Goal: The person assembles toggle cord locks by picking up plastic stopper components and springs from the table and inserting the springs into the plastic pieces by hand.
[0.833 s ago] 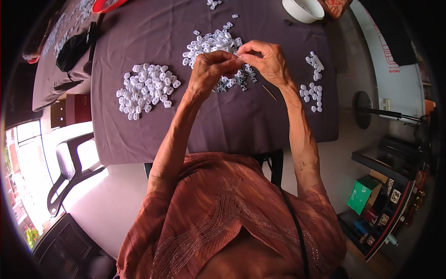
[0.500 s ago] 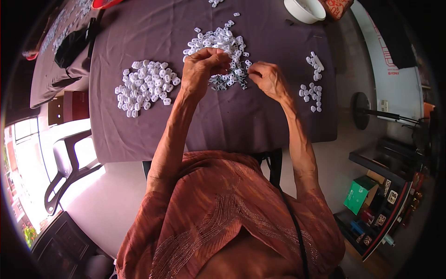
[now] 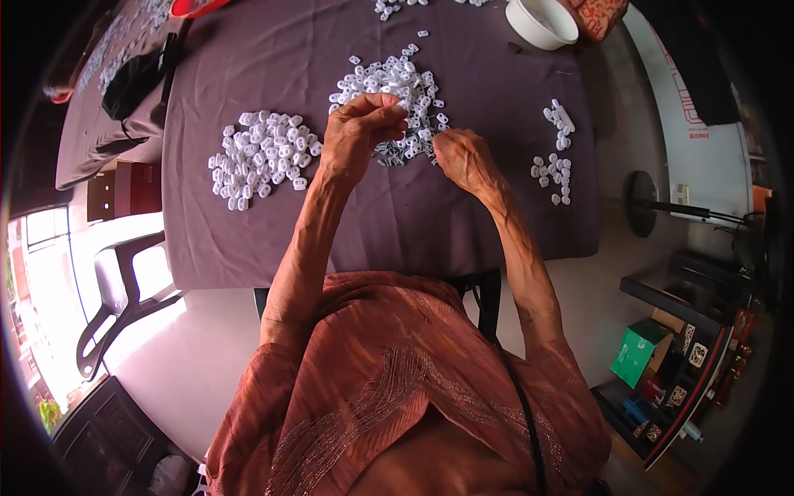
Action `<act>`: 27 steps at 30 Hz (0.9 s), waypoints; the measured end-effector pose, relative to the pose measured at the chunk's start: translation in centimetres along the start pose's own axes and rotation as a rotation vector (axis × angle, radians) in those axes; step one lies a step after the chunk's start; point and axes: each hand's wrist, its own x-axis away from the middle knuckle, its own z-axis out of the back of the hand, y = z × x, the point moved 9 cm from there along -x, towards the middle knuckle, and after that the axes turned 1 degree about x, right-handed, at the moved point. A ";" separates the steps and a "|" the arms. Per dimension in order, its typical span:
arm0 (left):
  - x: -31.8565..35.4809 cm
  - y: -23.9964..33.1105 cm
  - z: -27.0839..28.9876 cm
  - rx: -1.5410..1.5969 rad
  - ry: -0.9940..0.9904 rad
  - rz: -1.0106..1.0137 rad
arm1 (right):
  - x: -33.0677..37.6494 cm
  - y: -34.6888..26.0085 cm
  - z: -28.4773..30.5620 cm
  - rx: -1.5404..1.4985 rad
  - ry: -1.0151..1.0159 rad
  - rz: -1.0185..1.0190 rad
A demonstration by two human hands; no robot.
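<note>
My left hand (image 3: 351,139) is closed in a pinch over the near part of the middle heap of small white plastic pieces (image 3: 385,76). What its fingertips hold is too small to make out. To its right, my right hand (image 3: 465,161) has its fingers drawn together at the right edge of a small pile of thin grey metal pins, like nails or screws (image 3: 395,155); whether one is between the fingertips is hidden. Left of my left forearm lies another heap of white pieces (image 3: 263,153), many showing dark holes. Smaller white groups (image 3: 552,169) lie at the table's right side.
A brown cloth (image 3: 397,231) covers the table. A white bowl (image 3: 523,31) and an orange patterned bag (image 3: 605,18) stand at the far right, a red tray (image 3: 198,8) at the far left. A grey chair (image 3: 116,281) stands left, a green box (image 3: 638,354) on a low shelf right.
My right hand has moved left and nearer to me, reaching the edge of the grey pins. My left hand stays almost in place, still pinched. The view has shifted slightly.
</note>
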 end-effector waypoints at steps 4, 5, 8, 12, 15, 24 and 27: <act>0.3 0.1 -0.9 0.025 -0.010 0.033 | -0.9 -0.1 3.4 -0.190 0.058 -0.122; 0.3 0.0 -1.0 0.066 -0.013 0.040 | -1.6 -0.9 4.5 -0.160 0.064 -0.077; 0.1 -0.1 -2.2 0.126 -0.030 0.046 | -3.2 -3.3 7.3 0.042 0.148 0.074; 0.2 0.5 -3.7 0.116 -0.021 0.005 | -4.8 -6.0 9.5 0.133 0.188 0.158; 0.2 1.1 -4.6 0.182 -0.055 -0.037 | -5.0 -5.8 10.9 -0.021 0.263 0.140; 0.9 2.8 -7.7 0.321 -0.104 -0.040 | -5.1 -4.5 14.8 -0.181 0.312 -0.014; 1.2 3.3 -8.4 0.312 -0.130 -0.062 | -5.1 -5.1 15.4 -0.153 0.315 0.012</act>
